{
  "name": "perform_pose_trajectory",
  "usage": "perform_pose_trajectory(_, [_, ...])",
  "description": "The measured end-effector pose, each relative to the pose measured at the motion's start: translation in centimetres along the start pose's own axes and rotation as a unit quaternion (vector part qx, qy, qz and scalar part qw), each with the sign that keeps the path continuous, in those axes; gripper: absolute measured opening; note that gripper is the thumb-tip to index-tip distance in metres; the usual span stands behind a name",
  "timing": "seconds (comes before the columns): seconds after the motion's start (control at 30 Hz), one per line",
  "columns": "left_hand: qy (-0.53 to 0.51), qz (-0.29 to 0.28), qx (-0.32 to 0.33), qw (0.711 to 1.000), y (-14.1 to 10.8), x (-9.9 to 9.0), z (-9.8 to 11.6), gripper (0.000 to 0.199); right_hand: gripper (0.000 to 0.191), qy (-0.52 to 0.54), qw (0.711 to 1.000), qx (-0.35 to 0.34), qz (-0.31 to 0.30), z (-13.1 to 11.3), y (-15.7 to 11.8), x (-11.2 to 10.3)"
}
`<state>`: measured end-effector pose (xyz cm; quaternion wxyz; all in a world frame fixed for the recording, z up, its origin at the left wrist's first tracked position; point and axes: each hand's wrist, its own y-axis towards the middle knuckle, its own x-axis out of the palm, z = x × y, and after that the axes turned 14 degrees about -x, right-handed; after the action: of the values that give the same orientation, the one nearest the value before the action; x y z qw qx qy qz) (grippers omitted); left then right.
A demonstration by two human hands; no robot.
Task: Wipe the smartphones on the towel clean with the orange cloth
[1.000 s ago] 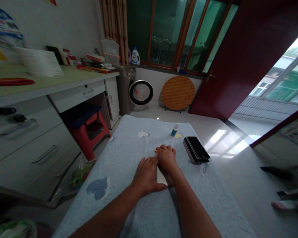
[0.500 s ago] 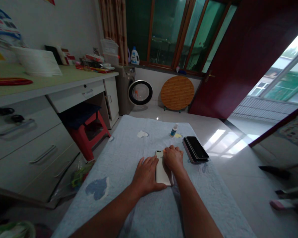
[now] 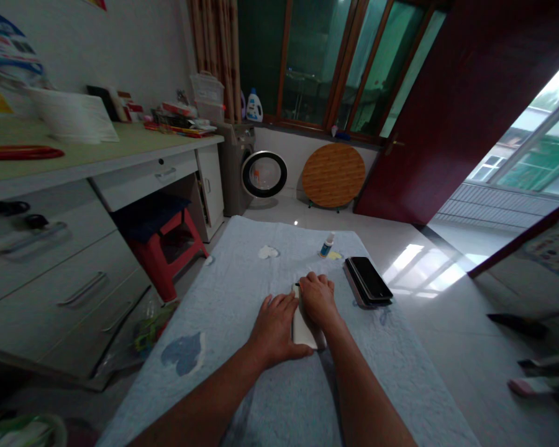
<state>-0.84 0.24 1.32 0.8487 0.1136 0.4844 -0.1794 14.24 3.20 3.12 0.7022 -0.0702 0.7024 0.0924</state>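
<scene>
A white phone (image 3: 304,332) lies on the cloth-covered table with its back facing up; a dark camera patch shows at its top left corner. My left hand (image 3: 274,329) grips it, fingers along the left edge and thumb at the bottom edge. Over the phone's upper part rests my right hand (image 3: 318,299), its fingers curled and pressed down on the back. A small orange-red spot shows by those fingertips, but what they hold, if anything, is hidden. Beyond the hands stands a small bottle (image 3: 327,246) with a blue label and a white top.
Stacked dark phones or tablets (image 3: 369,279) lie to the right on the blue patterned cloth (image 3: 233,273). A red stool (image 3: 168,248) stands left, under a desk (image 3: 140,155). Farther back are a washing machine with its door open (image 3: 264,174) and a round wooden tabletop (image 3: 333,175).
My right hand has slid left across the upper part of the phone and now covers more of it, including part of the camera patch. The left hand stays put.
</scene>
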Motion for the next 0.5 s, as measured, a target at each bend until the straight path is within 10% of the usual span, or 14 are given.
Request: perform_pose_trajectory(0.5, [-0.027,-0.002,-0.003,1.000,-0.2,-1.1,0.7,0.100,0.029,0.056,0.997,-0.053,0.009,-0.9,0.8,-0.2])
